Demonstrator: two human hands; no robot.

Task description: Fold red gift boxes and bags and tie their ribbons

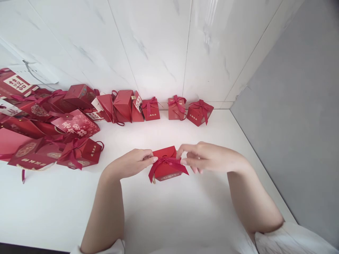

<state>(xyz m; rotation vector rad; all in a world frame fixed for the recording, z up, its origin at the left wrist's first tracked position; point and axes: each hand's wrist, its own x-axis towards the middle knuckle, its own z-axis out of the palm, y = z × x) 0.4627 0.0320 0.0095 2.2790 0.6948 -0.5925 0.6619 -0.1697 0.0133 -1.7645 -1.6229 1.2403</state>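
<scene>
A small red gift box with gold print on its front edge sits on the white table before me. A dark red ribbon bow lies across its top, with two tails hanging toward me. At the box's left side, my left hand pinches the bow's left loop between thumb and forefinger. My right hand is at the right end of the bow, its forefinger bent down and its thumb a little apart from it. The fingertips are at the ribbon's edge; no firm grip shows. A bit of gold cord shows by the box's left corner.
Three bow-tied red boxes, including one by the corner, stand along the marbled wall. Many more red boxes are heaped at the left of the white table. A grey panel bounds the right side.
</scene>
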